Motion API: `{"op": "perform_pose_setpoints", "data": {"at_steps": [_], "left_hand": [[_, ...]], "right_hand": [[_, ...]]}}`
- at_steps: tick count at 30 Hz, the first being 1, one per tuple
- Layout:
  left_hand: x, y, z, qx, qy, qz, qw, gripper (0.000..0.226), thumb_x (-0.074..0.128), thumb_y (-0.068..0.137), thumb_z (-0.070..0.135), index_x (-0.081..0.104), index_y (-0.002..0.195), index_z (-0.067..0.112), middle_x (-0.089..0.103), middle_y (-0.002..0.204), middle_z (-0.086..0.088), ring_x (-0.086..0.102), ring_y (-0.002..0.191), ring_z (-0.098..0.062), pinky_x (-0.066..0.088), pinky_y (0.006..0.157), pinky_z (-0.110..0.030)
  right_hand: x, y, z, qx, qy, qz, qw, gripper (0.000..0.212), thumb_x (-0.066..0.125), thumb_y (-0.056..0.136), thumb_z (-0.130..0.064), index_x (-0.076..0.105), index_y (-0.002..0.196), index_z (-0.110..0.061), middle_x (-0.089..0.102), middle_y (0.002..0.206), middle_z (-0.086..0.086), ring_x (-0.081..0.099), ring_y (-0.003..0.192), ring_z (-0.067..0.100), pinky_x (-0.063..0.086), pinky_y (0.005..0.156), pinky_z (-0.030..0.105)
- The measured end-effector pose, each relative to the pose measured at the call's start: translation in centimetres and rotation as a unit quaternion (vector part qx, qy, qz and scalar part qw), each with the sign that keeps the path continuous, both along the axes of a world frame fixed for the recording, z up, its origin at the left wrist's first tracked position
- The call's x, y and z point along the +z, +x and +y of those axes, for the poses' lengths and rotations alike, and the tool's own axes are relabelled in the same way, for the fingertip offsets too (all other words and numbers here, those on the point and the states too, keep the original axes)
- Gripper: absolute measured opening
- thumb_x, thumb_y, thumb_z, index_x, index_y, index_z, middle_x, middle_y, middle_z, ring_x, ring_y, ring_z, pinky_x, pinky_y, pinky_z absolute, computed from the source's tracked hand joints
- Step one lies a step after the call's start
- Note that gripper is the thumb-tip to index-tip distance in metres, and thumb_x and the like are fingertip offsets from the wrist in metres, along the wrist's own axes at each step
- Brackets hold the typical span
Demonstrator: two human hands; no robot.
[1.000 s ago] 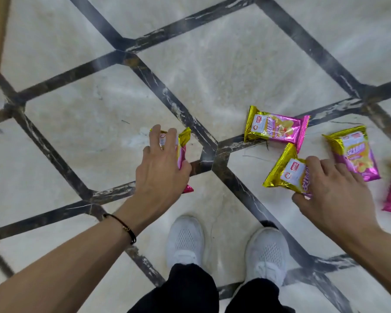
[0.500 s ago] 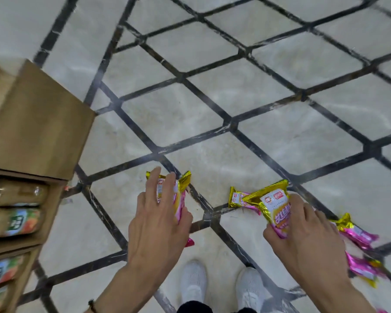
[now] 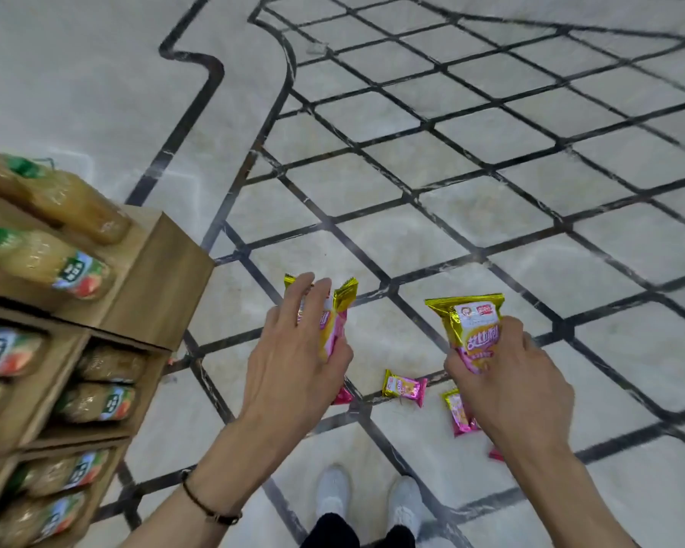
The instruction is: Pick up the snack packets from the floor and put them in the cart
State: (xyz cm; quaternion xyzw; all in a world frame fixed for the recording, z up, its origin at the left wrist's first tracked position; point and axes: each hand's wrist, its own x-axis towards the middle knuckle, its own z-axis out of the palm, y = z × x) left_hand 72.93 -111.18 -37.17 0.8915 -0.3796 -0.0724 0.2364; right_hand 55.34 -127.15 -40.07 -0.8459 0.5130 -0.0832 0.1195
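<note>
L packet [image 3: 335, 322]: pink-and-gold pkt, upright-ish in L hand [image 3: 293, 361]; gold crimped top stuck out at the hand's 12 o'clock, pink bottom corner poked out at its 4 o'clock.
L hand: fingers nearly straight, laid along the pkt's back; thumb pressed on its R edge, so the pkt was pinched betw. thumb & fingers.
R packet [image 3: 471, 326]: same kind, rose from R hand [image 3: 519, 385] toward 11 o'clock, gold top uppermost, label facing cam; lower end hidden in the grip.
R hand: fingers curled round the pkt's lower end; clamped on it.
Hands: L at approx. 7 o'clock of frame centre, R at 5 o'clock; well apart, not touching.
floor packet A [image 3: 404, 388]: lay flat on the floor [image 3: 412, 231] betw. the two hands, at R hand's 9 o'clock; touched by neither.
floor packet B [image 3: 461, 413]: on the floor at R hand's 8 o'clock, partly hidden behind that hand.
pink edge [image 3: 496, 454]: showed beside R forearm; too little visible to tell what.
shelf unit [image 3: 163, 278]: wooden, at frame 9 o'clock, bottles [image 3: 56, 267] lying in its compartments; blurred.
shoes [image 3: 333, 492]: white pair at frame 6 o'clock.
bracelet [image 3: 210, 508]: dark band on L wrist.
</note>
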Motion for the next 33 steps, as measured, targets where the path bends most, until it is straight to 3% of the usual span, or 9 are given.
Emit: {"op": "perform_pose_setpoints", "data": {"at_steps": [7,12,16,22,25,30,33], "left_hand": [[11.3,-2.3,1.3,-0.037,-0.008,-0.045,0.998,0.06,0.06,0.095,0.037,0.037,0.149,0.028,0.029,0.159,0.008,0.05,0.118,-0.021,0.052,0.086,-0.035],[17.9,-4.4,0.8,-0.041,-0.047,-0.052,0.997,0.06,0.059,0.094,0.041,0.037,0.149,0.029,0.029,0.159,0.013,0.048,0.123,-0.015,0.054,0.084,-0.033],[21.9,-5.6,-0.1,-0.048,-0.072,-0.08,0.993,0.061,0.058,0.095,0.043,0.035,0.15,0.03,0.027,0.16,0.015,0.044,0.129,-0.01,0.041,0.09,-0.023],[24.0,-7.9,-2.0,-0.054,-0.082,-0.047,0.994,0.062,0.057,0.094,0.044,0.034,0.15,0.032,0.027,0.158,0.016,0.045,0.13,-0.014,0.046,0.098,-0.034],[24.4,-10.2,-3.1,-0.091,-0.091,-0.016,0.992,0.064,0.059,0.091,0.041,0.034,0.149,0.033,0.026,0.157,0.017,0.045,0.13,-0.014,0.043,0.095,-0.031],[25.0,-11.7,-4.0,-0.171,-0.09,0.006,0.981,0.063,0.058,0.089,0.041,0.034,0.147,0.033,0.027,0.156,0.016,0.049,0.124,-0.019,0.051,0.089,-0.038],[25.6,-11.8,-4.5,-0.226,-0.094,-0.004,0.97,0.062,0.059,0.089,0.039,0.036,0.146,0.03,0.028,0.157,0.015,0.051,0.119,-0.02,0.051,0.083,-0.038]], "right_hand": [[12.9,-2.1,1.4,-0.025,-0.029,-0.043,0.998,0.054,0.068,0.079,-0.055,0.049,0.11,-0.015,0.062,0.086,0.006,0.058,0.076,0.031,0.034,0.055,0.032],[17.9,-4.1,2.6,-0.034,-0.045,-0.071,0.996,0.056,0.069,0.078,-0.054,0.052,0.115,-0.016,0.06,0.093,0.003,0.057,0.081,0.028,0.042,0.057,0.032],[20.4,-5.7,2.3,-0.045,-0.04,-0.086,0.995,0.057,0.069,0.078,-0.055,0.052,0.113,-0.013,0.059,0.093,0.004,0.057,0.08,0.027,0.041,0.059,0.032],[23.2,-8.4,2.1,-0.066,-0.068,-0.092,0.991,0.051,0.067,0.076,-0.058,0.049,0.103,-0.018,0.056,0.087,0.0,0.054,0.073,0.022,0.036,0.055,0.031],[24.5,-9.4,2.6,-0.096,-0.073,-0.079,0.99,0.051,0.064,0.076,-0.06,0.048,0.102,-0.019,0.057,0.087,-0.001,0.056,0.075,0.022,0.038,0.055,0.032],[27.2,-11.5,4.7,-0.197,-0.076,-0.054,0.976,0.053,0.058,0.079,-0.061,0.049,0.109,-0.018,0.059,0.096,0.001,0.059,0.085,0.025,0.036,0.06,0.033],[28.5,-12.9,6.6,-0.278,-0.08,-0.04,0.956,0.055,0.056,0.079,-0.061,0.048,0.113,-0.018,0.06,0.102,0.0,0.06,0.093,0.025,0.044,0.066,0.035]]}}
